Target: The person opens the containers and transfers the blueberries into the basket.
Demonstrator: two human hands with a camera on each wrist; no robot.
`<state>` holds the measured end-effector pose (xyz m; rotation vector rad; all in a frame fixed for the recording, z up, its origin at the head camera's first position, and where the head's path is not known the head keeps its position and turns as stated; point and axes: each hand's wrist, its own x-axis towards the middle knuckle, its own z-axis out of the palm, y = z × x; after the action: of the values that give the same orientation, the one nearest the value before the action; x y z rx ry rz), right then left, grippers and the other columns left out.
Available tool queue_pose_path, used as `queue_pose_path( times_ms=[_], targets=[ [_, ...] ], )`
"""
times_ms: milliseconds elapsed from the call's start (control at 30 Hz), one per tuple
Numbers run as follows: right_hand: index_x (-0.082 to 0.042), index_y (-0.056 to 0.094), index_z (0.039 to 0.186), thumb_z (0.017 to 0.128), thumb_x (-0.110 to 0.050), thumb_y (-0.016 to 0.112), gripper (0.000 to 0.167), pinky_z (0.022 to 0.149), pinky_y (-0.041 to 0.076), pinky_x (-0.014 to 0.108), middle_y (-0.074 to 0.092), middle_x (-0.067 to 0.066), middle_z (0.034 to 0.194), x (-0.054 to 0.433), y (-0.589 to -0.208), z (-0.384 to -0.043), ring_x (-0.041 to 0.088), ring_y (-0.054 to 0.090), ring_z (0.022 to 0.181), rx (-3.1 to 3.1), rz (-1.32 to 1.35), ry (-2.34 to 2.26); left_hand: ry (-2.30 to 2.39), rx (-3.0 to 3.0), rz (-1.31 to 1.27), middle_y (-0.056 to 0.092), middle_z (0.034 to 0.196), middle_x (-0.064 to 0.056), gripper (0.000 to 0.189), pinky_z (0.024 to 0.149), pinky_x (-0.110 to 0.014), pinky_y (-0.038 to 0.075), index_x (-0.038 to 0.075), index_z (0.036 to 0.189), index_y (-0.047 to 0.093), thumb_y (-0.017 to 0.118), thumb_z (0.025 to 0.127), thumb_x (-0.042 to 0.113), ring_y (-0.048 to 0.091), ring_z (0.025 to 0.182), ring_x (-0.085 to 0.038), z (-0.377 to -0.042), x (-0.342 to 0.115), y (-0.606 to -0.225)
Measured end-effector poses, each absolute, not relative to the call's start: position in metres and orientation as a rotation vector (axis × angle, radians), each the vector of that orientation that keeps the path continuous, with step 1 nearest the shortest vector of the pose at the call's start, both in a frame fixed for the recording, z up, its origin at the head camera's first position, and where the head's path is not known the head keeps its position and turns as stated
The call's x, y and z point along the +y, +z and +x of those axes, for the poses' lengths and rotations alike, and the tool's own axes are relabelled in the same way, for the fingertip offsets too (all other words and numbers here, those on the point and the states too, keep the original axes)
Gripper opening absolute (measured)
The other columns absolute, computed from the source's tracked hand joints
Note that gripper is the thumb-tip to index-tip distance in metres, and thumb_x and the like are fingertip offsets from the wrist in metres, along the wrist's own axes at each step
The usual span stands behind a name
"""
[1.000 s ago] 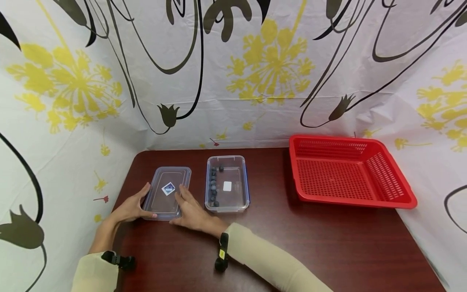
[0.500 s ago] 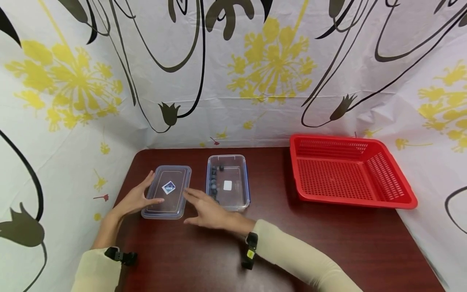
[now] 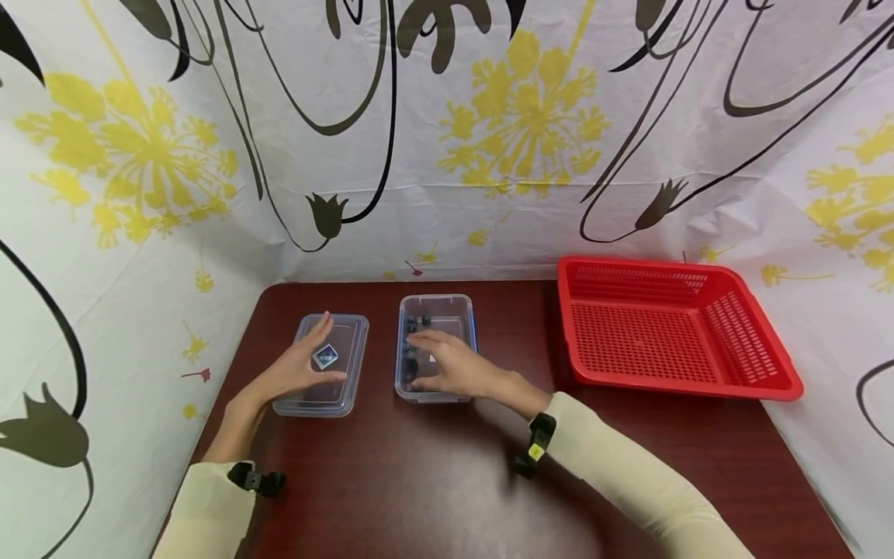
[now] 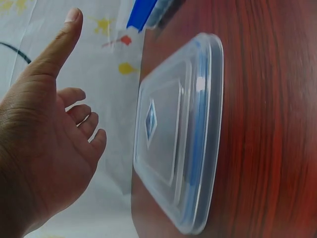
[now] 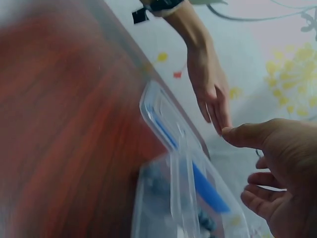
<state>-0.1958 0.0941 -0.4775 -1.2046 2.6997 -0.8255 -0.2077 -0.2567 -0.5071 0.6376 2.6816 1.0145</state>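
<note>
My left hand (image 3: 296,371) hovers over a clear plastic lid (image 3: 351,341) with a blue-and-white diamond sticker, lying on the table. In the left wrist view its thumb is spread from the fingers, and the lid (image 4: 163,148) sits apart from the hand. My right hand (image 3: 461,371) is above a clear plastic container (image 3: 475,330), thumb and fingers spread and holding nothing. Inside the container, small dark blue round things like blueberries (image 3: 427,320) line the left side, some hidden under that hand. The right wrist view has the container (image 5: 143,208) blurred below the right hand (image 5: 292,163).
A red perforated plastic basket (image 3: 635,334) stands at the back right of the dark brown wooden table (image 3: 419,481). White cloth (image 3: 419,155) with flower prints hangs behind and along the sides.
My right hand has left the lid's right side and moved right, over the container. My left hand has let go of the lid's left edge and lifted above it, shifting slightly right.
</note>
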Motion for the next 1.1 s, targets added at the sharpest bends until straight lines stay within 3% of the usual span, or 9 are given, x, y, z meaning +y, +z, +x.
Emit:
queue_pose_path(
  times_ms=[267, 467, 633, 867, 1100],
  targets=[
    [0.003, 0.062, 0.143, 0.091, -0.018, 0.086, 0.061, 0.106, 0.053, 0.045, 0.065, 0.019, 0.141, 0.118, -0.481, -0.214, 0.032, 0.063, 0.130, 2.650, -1.244, -0.714, 1.035, 2.610, 0.687, -0.002, 0.178, -0.012, 0.119, 0.118, -0.070, 0.031, 0.010, 0.171, 0.005, 0.085, 0.090, 0.044, 0.015, 0.160, -0.046, -0.208, -0.223, -0.508],
    [0.005, 0.066, 0.137, 0.090, -0.011, 0.085, 0.053, 0.094, 0.058, 0.043, 0.070, 0.019, 0.129, 0.120, -0.488, -0.222, 0.034, 0.070, 0.114, 2.550, -1.263, -0.692, 1.062, 2.553, 0.756, -0.006, 0.179, -0.007, 0.126, 0.126, -0.065, 0.016, 0.010, 0.171, 0.001, 0.089, 0.087, 0.042, 0.000, 0.164, -0.036, -0.212, -0.194, -0.508],
    [0.005, 0.070, 0.130, 0.090, -0.013, 0.086, 0.047, 0.093, 0.059, 0.038, 0.074, 0.016, 0.124, 0.115, -0.493, -0.227, 0.029, 0.073, 0.110, 2.523, -1.310, -0.651, 1.013, 2.555, 0.829, -0.005, 0.178, -0.013, 0.130, 0.127, -0.063, 0.012, 0.005, 0.170, 0.003, 0.093, 0.082, 0.039, -0.002, 0.164, -0.036, -0.217, -0.174, -0.505],
    [0.001, 0.079, 0.114, 0.087, -0.015, 0.089, 0.033, 0.081, 0.060, 0.032, 0.080, 0.009, 0.104, 0.101, -0.500, -0.233, 0.019, 0.075, 0.092, 2.515, -1.341, -0.584, 0.934, 2.510, 0.898, -0.005, 0.177, -0.020, 0.133, 0.127, -0.064, 0.015, -0.004, 0.167, 0.006, 0.095, 0.079, 0.040, -0.002, 0.163, -0.039, -0.228, -0.157, -0.507],
    [-0.005, 0.082, 0.108, 0.086, -0.015, 0.089, 0.025, 0.077, 0.058, 0.027, 0.080, 0.003, 0.098, 0.087, -0.509, -0.235, 0.010, 0.072, 0.085, 2.516, -1.302, -0.539, 0.847, 2.495, 0.947, -0.007, 0.175, -0.025, 0.137, 0.126, -0.064, 0.016, -0.009, 0.165, 0.005, 0.096, 0.077, 0.043, -0.004, 0.162, -0.045, -0.232, -0.151, -0.509]
  ],
)
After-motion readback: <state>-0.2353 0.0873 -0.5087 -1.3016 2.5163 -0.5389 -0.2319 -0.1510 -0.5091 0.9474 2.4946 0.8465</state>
